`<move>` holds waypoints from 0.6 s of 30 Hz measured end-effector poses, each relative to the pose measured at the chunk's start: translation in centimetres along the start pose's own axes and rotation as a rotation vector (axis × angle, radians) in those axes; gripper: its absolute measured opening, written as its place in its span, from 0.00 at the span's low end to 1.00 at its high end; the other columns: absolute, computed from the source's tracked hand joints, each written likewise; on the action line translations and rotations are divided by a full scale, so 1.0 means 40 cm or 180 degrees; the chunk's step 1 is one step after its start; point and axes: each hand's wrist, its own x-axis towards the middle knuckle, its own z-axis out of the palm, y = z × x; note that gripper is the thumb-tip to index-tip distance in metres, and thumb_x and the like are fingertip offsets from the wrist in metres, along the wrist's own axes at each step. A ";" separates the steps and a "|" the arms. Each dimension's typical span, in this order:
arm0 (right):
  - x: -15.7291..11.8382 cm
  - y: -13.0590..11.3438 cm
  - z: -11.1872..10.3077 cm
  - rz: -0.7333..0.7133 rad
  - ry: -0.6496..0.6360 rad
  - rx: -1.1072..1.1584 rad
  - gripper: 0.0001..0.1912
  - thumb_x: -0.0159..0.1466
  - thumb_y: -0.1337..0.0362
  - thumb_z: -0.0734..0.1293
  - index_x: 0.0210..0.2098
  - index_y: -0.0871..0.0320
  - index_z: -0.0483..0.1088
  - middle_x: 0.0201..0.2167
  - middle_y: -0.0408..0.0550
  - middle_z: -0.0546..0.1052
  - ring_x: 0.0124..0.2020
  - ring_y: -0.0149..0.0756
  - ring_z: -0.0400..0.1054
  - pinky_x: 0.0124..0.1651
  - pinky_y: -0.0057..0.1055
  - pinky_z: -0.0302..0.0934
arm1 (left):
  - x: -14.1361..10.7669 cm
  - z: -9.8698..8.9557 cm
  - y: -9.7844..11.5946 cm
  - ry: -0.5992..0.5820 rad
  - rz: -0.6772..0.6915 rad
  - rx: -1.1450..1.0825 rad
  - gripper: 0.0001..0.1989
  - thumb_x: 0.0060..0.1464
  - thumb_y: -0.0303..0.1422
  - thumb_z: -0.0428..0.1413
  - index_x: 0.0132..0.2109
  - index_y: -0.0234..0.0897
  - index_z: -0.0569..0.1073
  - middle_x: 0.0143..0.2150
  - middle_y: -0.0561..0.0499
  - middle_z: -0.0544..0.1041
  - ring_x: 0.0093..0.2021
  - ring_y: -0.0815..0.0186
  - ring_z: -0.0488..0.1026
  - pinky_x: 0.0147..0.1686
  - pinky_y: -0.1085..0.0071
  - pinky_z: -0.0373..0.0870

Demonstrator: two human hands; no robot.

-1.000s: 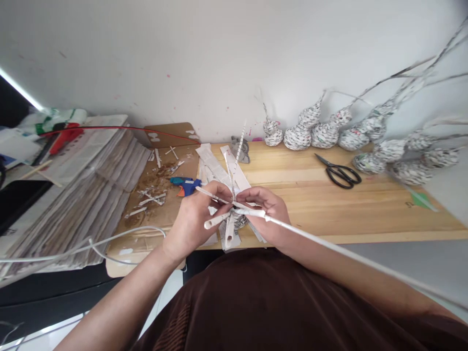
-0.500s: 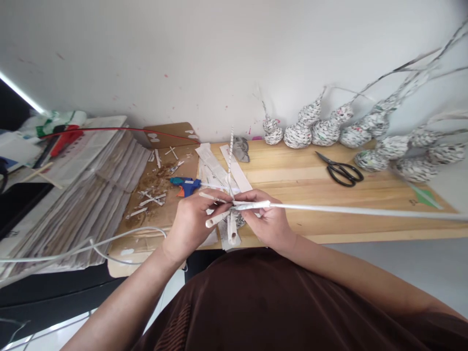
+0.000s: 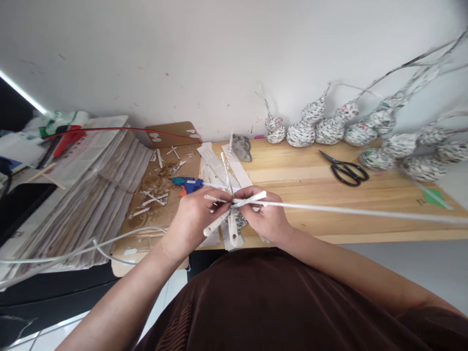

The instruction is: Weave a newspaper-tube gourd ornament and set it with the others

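over the table, left hand and right hand pinch paper tubes on the woven piece between them; weaving seems in hand, the next turn likely needing the long strand snug.

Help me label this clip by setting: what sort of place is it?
Probably a craft workspace: several woven gourd-shaped pieces stand in view, along with black scissors and a blue glue gun.
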 end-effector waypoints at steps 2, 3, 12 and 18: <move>0.001 -0.001 0.001 0.0058 -0.0007 0.0091 0.07 0.59 0.70 0.70 0.36 0.56 0.79 0.31 0.44 0.82 0.28 0.32 0.74 0.32 0.26 0.68 | -0.002 0.004 -0.002 0.0074 0.0004 -0.0015 0.03 0.60 0.28 0.60 0.40 0.37 0.79 0.38 0.48 0.83 0.38 0.63 0.81 0.41 0.68 0.77; 0.002 -0.001 0.003 0.0129 0.0006 0.0183 0.06 0.59 0.69 0.71 0.36 0.56 0.79 0.31 0.44 0.82 0.29 0.32 0.75 0.33 0.27 0.69 | -0.003 0.004 -0.002 0.0106 0.0026 -0.0052 0.04 0.61 0.28 0.60 0.41 0.37 0.79 0.38 0.48 0.83 0.38 0.63 0.80 0.41 0.68 0.77; 0.003 0.019 0.026 0.0779 0.0043 0.1047 0.11 0.58 0.57 0.76 0.32 0.58 0.79 0.29 0.47 0.82 0.27 0.32 0.74 0.30 0.27 0.67 | -0.003 -0.013 0.003 -0.0076 0.0286 -0.0279 0.05 0.63 0.28 0.56 0.42 0.37 0.78 0.41 0.47 0.81 0.43 0.63 0.79 0.46 0.67 0.76; -0.008 0.000 0.016 0.0610 -0.0038 0.1216 0.13 0.57 0.54 0.77 0.32 0.57 0.80 0.33 0.49 0.83 0.34 0.36 0.77 0.35 0.31 0.71 | -0.005 -0.019 0.001 -0.0254 0.0229 -0.0445 0.07 0.64 0.29 0.56 0.43 0.40 0.80 0.43 0.46 0.82 0.43 0.61 0.80 0.47 0.64 0.77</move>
